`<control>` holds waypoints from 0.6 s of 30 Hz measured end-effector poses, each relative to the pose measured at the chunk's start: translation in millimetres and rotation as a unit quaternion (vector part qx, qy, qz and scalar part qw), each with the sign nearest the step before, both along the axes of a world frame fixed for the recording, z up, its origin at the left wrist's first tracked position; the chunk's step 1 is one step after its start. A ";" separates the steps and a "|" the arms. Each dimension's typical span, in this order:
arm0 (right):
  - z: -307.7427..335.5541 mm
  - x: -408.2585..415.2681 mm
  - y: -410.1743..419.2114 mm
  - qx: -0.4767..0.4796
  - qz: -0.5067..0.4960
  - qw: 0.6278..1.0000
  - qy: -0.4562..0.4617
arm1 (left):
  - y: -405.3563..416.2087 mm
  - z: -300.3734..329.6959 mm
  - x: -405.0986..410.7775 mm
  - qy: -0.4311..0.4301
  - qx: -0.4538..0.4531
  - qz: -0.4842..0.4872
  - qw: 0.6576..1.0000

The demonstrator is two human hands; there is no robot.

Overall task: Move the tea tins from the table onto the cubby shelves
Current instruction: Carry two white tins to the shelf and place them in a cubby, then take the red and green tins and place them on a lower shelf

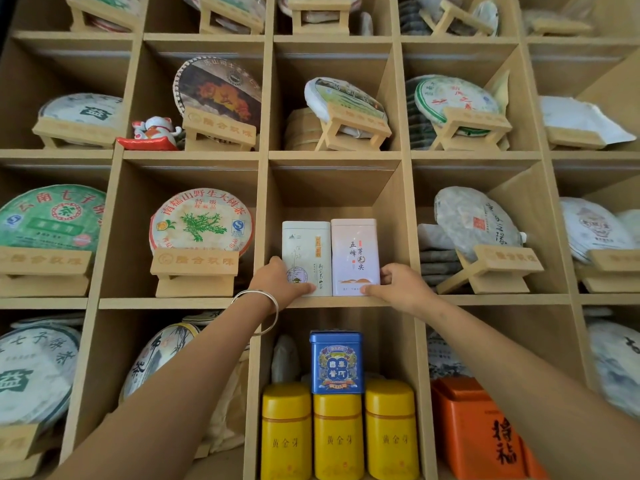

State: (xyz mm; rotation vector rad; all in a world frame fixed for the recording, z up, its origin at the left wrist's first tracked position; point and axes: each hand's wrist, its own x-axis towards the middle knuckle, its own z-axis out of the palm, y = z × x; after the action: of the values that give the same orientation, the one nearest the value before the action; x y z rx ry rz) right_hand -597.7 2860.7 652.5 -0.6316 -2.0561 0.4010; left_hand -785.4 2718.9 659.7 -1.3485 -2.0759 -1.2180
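One camera only, worn on the person's head, facing straight into the cubby shelves from close up. Its wide lens bows the outer compartments. It tilts slightly down, so both forearms reach in from the near bottom edge toward the centre.

A white tea tin and a pale pink tea tin stand upright, touching side by side, at the front edge of the middle cubby shelf.

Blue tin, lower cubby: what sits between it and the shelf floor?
Head view: the blue tin stands on the middle yellow canister, flanked by two more.
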 end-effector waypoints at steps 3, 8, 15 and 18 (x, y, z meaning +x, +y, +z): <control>0.1 -0.8 1.8 -0.004 0.001 1.000 0.001 | -6.1 4.5 2.8 0.013 0.001 0.012 1.000; -3.4 6.2 -6.5 0.009 -0.009 0.999 0.035 | -30.2 17.5 14.2 0.085 0.034 0.052 0.994; -20.6 53.2 -29.1 0.188 -0.107 0.975 -0.045 | -36.4 15.9 75.5 0.176 0.032 -0.060 0.982; -38.9 90.6 -45.4 0.171 -0.145 0.968 -0.111 | -17.5 -11.7 113.5 0.188 -0.072 -0.152 0.968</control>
State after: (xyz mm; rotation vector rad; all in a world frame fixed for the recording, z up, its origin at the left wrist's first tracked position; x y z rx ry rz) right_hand -507.1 2815.4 613.6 -0.7753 -2.1322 -0.2001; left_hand -671.8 2701.5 647.9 -1.8558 -1.7597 -0.8432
